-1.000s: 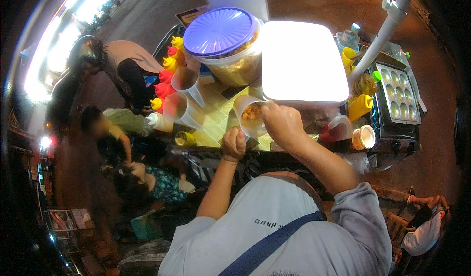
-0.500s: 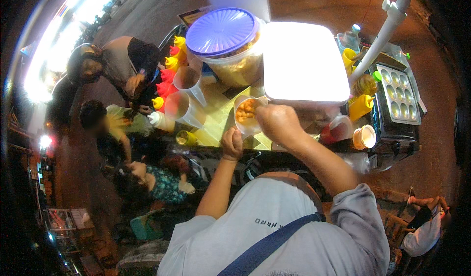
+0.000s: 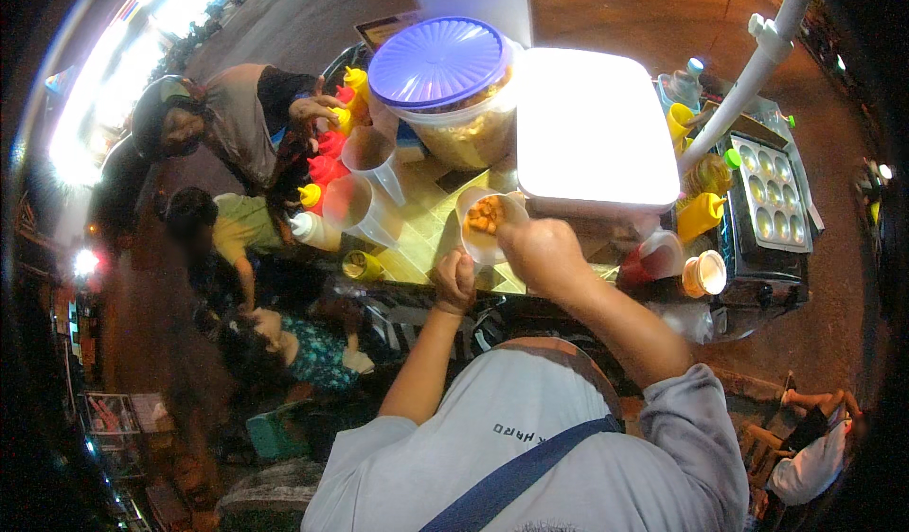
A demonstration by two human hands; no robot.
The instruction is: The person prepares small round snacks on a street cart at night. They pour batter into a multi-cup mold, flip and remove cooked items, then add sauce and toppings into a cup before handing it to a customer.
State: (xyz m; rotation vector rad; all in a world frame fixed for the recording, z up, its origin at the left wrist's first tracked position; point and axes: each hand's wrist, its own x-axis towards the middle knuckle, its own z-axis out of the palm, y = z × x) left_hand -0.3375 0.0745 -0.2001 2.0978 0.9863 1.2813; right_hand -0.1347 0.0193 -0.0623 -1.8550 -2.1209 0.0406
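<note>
Right hand bunched at the near-right rim of a clear cup, a stall worker bends to orange-brown food lying inside it, as seen from the head view. Its fingers are curled in, but whether they grasp the rim or something inside the cup cannot be told (knuckles hide the tips). Left hand sits low at the cup's left side, fingers folded and thumb up; whether it grips the wall or is simply clenched beside it is also unclear.

Beyond the left hand, to its upper left, stand two other cups, with a row of squeeze bottles past them and another person's hand near the far end. Directly left is a small yellow jar. Ahead of both hands rise a tub and a glowing white panel; right of the right hand are a red cup and a yellow bottle.

The step appears to be handling the food within the cup; the next move seemingly calls for a steady cup and fingers clear of its rim.
</note>
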